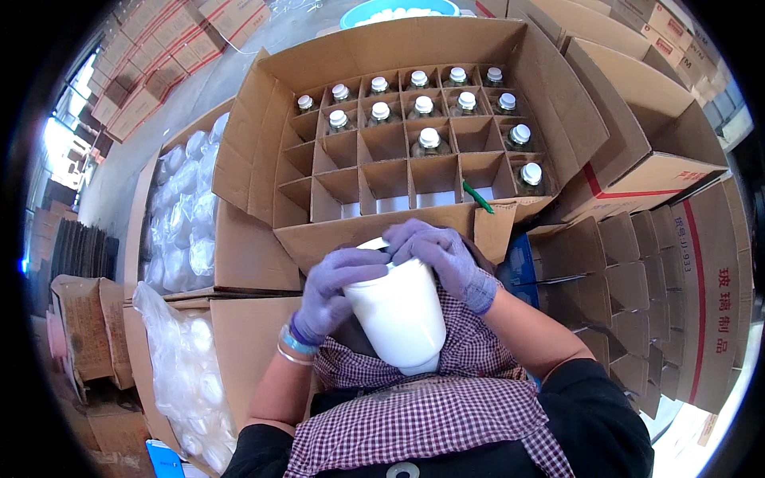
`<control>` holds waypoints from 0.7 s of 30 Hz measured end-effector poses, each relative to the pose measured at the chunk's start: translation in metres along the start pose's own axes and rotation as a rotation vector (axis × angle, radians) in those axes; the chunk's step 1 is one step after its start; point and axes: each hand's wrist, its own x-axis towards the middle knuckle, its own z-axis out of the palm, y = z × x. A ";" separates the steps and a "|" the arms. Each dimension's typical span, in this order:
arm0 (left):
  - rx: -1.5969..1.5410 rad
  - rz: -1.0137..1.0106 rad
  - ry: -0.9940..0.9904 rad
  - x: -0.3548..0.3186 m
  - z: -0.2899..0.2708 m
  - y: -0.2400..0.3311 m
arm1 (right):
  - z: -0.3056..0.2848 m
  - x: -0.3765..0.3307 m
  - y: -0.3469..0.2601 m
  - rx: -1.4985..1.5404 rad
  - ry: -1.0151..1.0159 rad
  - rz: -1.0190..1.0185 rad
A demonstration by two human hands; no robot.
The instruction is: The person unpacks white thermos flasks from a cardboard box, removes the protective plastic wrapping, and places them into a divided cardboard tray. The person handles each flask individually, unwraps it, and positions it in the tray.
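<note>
A smooth white cylindrical container (398, 323) rests against my lap, its narrower end toward me. My left hand (339, 283), in a purple glove, grips the left side of its far rim. From the right, my right hand (442, 251), gloved alike, curls its fingers over the same rim. The two hands' fingertips nearly meet at the rim, and they hide part of it. Just beyond them stands a large open carton (382, 44) with cardboard dividers. Several clear bottles (430, 142) with white caps stand upright in its far and right compartments.
A green pen-like tool (478, 197) leans at the carton's near edge. On the left are two boxes, one with plastic-wrapped white items (179, 207), the other with a clear plastic bag (171, 350). Folded dividers (621, 295) and an open carton (629, 119) stand to the right.
</note>
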 end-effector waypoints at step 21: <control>0.570 0.054 0.269 0.033 0.036 -0.073 | 0.014 0.038 -0.154 -0.538 -0.724 -0.316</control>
